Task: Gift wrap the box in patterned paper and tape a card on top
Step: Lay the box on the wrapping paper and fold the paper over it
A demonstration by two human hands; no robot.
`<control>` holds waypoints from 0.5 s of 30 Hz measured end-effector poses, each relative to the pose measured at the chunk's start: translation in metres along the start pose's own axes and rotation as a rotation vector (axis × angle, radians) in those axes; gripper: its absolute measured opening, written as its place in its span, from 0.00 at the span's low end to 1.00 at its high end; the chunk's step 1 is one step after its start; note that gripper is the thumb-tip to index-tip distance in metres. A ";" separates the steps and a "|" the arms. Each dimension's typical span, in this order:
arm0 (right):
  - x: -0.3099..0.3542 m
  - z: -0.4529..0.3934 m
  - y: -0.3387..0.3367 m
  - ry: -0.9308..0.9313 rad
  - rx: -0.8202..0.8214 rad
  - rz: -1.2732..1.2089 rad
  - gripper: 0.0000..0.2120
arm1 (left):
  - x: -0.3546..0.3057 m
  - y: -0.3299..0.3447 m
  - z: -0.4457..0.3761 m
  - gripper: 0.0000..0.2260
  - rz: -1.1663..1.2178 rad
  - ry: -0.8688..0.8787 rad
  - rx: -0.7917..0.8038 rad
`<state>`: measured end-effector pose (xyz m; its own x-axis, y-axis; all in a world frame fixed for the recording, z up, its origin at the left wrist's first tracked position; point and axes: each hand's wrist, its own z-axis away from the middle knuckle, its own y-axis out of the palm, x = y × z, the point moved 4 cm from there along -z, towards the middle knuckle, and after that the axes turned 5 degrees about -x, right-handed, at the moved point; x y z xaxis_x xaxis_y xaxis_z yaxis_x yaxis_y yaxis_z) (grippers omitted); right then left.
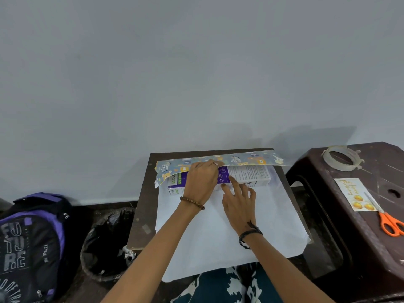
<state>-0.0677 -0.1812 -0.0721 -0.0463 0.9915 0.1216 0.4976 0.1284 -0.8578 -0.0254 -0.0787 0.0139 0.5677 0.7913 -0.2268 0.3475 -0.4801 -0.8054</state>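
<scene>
Grey wall behind, small dark table (142,215) below — wrapping paper (218,232) spread white side up, its patterned far edge folded toward the box (247,178). Left hand (200,180) lies flat on the box top, fingers straight, pressing that flap down. Right hand (239,204) just beside it, forefinger stretched to the box's near edge. Off past the right hand, a stool (328,193) carries tape (341,158), card (355,194) and orange scissors (389,221).

A plain pale grey wall (196,73) is seen behind a small dark brown wooden table (140,215). Right of the table a dark brown plastic stool (328,215) is placed; left of it, dark floor (105,206) is visible.
</scene>
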 end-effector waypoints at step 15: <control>-0.002 0.001 -0.009 0.032 -0.214 -0.075 0.21 | -0.006 0.026 0.040 0.16 -0.039 0.079 0.040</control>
<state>-0.0727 -0.1842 -0.0652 -0.0642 0.9776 0.2003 0.6661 0.1915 -0.7209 -0.0499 -0.0802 -0.0276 0.6124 0.7757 -0.1522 0.3412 -0.4330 -0.8343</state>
